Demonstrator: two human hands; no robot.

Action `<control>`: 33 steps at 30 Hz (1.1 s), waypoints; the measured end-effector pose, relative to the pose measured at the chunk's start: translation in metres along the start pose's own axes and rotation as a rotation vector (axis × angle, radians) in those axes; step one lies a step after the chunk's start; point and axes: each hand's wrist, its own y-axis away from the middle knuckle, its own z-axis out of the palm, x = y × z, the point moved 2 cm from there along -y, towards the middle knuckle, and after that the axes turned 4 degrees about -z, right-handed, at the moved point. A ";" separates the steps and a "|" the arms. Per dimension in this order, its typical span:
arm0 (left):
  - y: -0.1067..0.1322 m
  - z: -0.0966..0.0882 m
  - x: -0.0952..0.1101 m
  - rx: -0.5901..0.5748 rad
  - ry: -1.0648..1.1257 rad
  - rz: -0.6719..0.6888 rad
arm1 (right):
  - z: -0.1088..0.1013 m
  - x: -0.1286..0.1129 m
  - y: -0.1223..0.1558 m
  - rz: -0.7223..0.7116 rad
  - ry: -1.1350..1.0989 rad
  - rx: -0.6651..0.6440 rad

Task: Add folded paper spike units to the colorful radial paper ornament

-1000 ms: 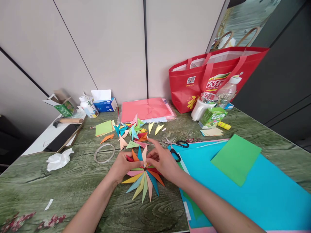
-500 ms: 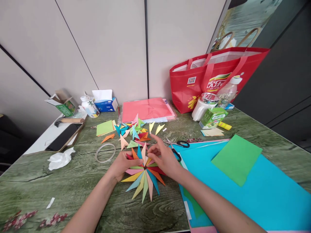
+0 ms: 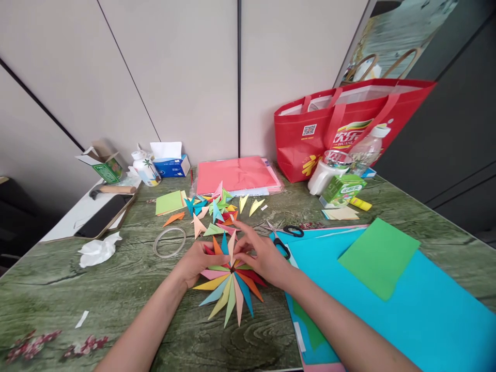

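A many-coloured paper star (image 3: 231,289) made of folded pointed pieces lies on the green wood-grain table (image 3: 116,289). My left hand (image 3: 199,261) grips its upper left side, fingers curled on the red and orange points. My right hand (image 3: 259,256) pinches the star's upper right part near the peach point at the top. Just behind the hands lies a pile of loose folded paper points (image 3: 213,209).
A clear tape roll (image 3: 169,242) and crumpled tissue (image 3: 98,249) lie left. Scissors (image 3: 287,235) sit right of my hands, beside large blue paper (image 3: 387,310) with a green sheet (image 3: 377,256). At the back: pink paper stack (image 3: 236,174), red bag (image 3: 341,126), tissue box (image 3: 170,163), bottles.
My right hand, whose fingers were lifted and spread half a second ago, has come back down and closed on the star's upper part. The left hand keeps its grip.
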 end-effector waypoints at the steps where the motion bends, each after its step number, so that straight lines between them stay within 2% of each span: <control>1: 0.000 0.000 0.000 -0.002 0.000 0.002 | 0.000 0.000 0.000 0.000 0.004 0.001; 10: 0.001 0.000 0.002 -0.023 0.001 0.004 | 0.006 -0.002 0.001 -0.010 0.102 0.017; 14: 0.002 0.001 0.002 0.027 0.015 0.005 | 0.005 0.001 0.000 -0.033 0.073 0.078; 21: 0.001 0.000 0.000 -0.006 0.032 -0.014 | 0.002 0.005 0.000 0.007 -0.039 0.037; 33: -0.002 0.000 -0.003 0.017 0.009 0.028 | 0.018 0.014 0.001 0.146 -0.110 0.165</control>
